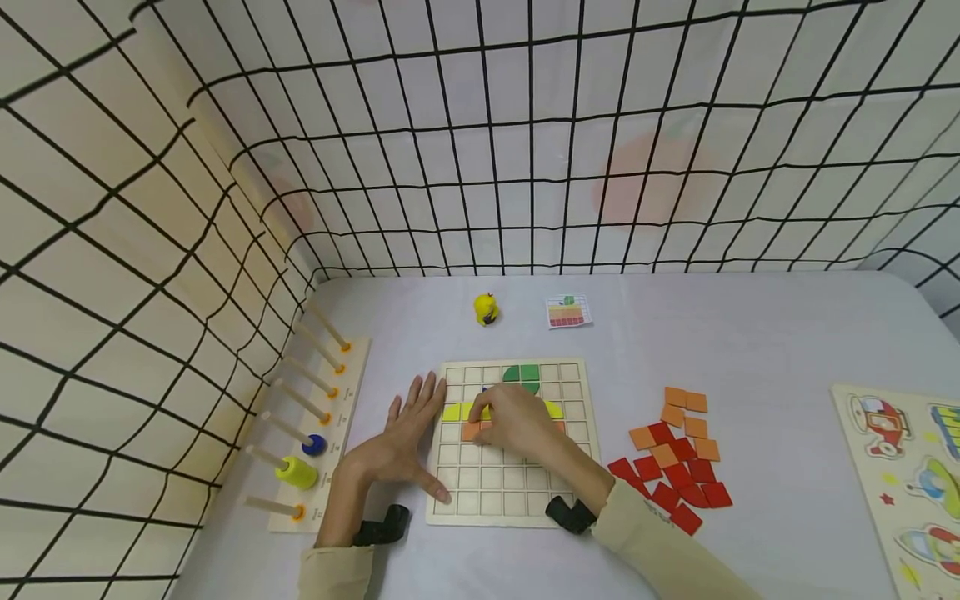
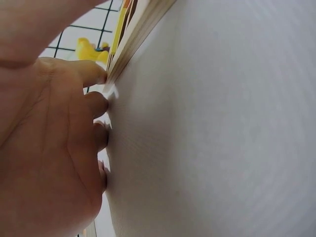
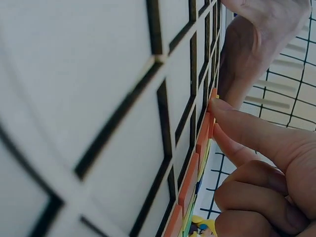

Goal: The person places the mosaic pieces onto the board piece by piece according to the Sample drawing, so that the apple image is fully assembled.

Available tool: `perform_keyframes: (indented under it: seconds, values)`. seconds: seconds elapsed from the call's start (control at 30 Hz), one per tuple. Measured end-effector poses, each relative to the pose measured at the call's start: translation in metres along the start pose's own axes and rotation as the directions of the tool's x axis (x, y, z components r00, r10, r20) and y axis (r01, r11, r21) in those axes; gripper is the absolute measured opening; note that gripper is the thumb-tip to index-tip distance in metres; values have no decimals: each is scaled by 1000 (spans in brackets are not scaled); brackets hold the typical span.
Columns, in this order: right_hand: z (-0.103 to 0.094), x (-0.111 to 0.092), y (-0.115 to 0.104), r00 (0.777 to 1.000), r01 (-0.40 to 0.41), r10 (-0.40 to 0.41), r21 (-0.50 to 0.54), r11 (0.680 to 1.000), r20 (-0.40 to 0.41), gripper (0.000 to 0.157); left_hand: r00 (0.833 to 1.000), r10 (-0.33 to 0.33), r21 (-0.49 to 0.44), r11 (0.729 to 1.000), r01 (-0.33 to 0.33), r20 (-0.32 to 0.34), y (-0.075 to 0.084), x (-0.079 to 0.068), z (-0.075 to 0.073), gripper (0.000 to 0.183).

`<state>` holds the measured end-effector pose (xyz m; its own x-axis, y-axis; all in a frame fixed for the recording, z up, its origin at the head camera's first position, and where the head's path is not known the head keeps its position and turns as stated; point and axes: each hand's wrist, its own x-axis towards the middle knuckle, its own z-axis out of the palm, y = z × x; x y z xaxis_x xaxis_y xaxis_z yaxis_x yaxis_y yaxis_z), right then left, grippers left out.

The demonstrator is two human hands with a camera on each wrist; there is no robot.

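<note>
Table [image 1: 772,342]: yellow tiles [image 1: 452,412] are laid, orange tile [image 3: 212,119] pinched by right hand [image 1: 519,421], red tiles [image 1: 678,477] unplaced off board's [image 1: 468,503] right edge, left hand [image 1: 399,446] spread.

Left grip [image 2: 49,128], bare palm showing, wooden board [image 2: 132,37] just beside, yellow toy [image 2: 87,50], dark wire grid [image 2: 102,30], pale tabletop [image 2: 222,128]

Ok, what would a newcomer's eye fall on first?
Probably the right hand pinching an orange tile on the pale grid board, with the left hand spread along its left edge. Next, the loose red and orange tiles right of the board, then the yellow toy beyond it.
</note>
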<state>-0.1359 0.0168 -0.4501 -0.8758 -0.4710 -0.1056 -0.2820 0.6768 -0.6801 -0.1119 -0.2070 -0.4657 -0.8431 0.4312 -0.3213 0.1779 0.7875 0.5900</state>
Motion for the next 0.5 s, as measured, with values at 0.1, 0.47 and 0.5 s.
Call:
perform_keyframes:
  seconds: [0.1, 0.47, 0.5]
  values:
    - [0, 0, -1, 1000, -7, 7, 1, 1000, -12, 15, 1000, -3, 2, 1000, 3, -5, 0, 0, 0, 156]
    - [-5, -4, 3, 1000, -18, 18, 37, 999, 3, 15, 1000, -3, -10, 1000, 3, -13, 0, 0, 2, 156]
    - [-7, -6, 5, 1000, -29, 29, 53, 998, 6, 15, 1000, -6, -7, 1000, 6, -13, 0, 0, 2, 156]
